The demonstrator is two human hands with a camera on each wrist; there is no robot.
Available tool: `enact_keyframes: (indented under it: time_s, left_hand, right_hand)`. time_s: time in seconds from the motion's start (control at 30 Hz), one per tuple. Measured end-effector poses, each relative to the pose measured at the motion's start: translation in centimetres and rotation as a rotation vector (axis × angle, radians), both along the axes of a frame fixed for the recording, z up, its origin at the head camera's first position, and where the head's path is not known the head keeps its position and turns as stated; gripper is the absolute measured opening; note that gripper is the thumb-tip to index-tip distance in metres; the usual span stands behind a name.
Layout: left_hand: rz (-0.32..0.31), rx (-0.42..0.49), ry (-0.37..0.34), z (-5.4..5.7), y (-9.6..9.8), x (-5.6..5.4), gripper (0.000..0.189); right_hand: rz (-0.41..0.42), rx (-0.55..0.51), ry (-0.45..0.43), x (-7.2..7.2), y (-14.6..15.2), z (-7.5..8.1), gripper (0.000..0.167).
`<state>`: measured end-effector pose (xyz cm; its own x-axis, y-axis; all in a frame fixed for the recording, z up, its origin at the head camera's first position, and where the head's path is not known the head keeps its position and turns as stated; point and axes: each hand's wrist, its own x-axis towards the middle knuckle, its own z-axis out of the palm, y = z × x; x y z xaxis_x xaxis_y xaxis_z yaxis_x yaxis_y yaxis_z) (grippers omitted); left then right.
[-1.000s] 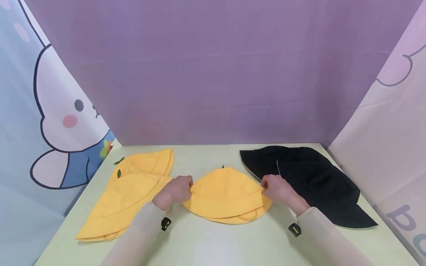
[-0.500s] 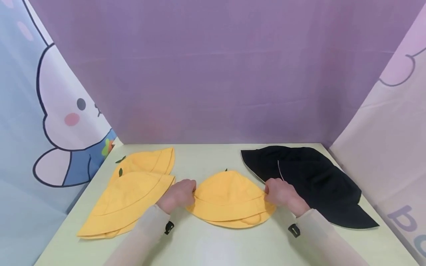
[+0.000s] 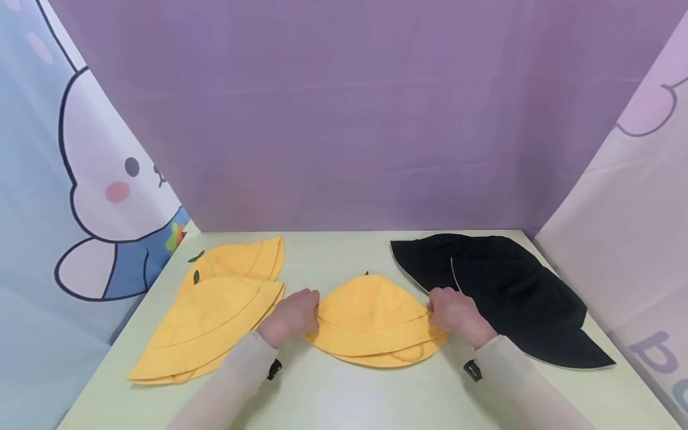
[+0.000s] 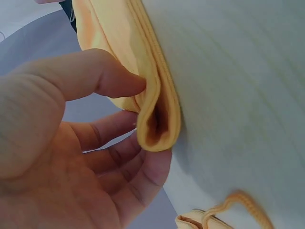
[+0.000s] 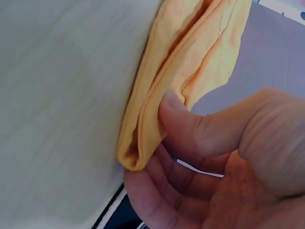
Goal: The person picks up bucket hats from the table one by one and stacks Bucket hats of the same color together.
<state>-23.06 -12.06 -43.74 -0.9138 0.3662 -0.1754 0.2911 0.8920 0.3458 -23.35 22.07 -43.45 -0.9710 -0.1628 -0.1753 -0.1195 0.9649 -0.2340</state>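
between both hands [image 3: 291, 315] [image 3: 458, 312], a yellow hat [image 3: 373, 319] runs left-to-right, crown [image 3: 371, 298] pointing away.

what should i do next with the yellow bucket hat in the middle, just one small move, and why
Probably lift the middle yellow bucket hat slightly and ease it left: the left grip and right grip pinch opposite ends of its brim, and the overlapping yellow bucket hats lie on that side, while the black bucket hats lie on the right.

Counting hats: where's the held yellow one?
In the head view, the held hat is central, between left hand and right hand, left of the black hats.
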Motion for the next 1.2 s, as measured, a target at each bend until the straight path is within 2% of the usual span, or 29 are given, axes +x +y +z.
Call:
enact_keyframes:
  time_s: [0.2,0.43,0.53,0.63,0.77,0.87,1.03,1.2]
  left_hand:
    - [0.022,-0.035,0.026,0.1,-0.1,0.2,0.019]
    - [0.076,-0.128,0.059,0.4,0.1,0.6,0.012]
    - [0.065,-0.118,0.07,0.7,-0.1,0.8,0.011]
    - [0.063,-0.041,0.044,1.3,-1.0,1.1,0.009]
    - [0.107,0.069,0.037,2.7,-3.4,0.8,0.008]
    - [0.138,0.086,0.075,3.6,-5.6,0.3,0.01]
    - [0.186,0.1,0.095,4.2,-9.7,-0.1,0.015]
    - [0.272,0.13,0.132,4.3,-14.5,-0.2,0.023]
  right_hand:
    - [0.022,0.048,0.05,0.2,-0.5,0.3,0.012]
    - [0.034,0.126,0.114,0.7,-1.2,0.4,0.011]
    - [0.024,0.149,0.111,0.8,-1.3,0.4,0.011]
    - [0.021,0.163,0.106,0.7,-1.3,0.4,0.01]
    - [0.033,0.167,0.104,0.7,-1.5,0.5,0.01]
    - [0.03,0.165,0.111,0.9,-1.5,0.4,0.009]
    - [0.032,0.153,0.167,1.4,-1.5,0.1,0.008]
    - [0.037,0.131,0.2,1.5,-1.5,0.0,0.006]
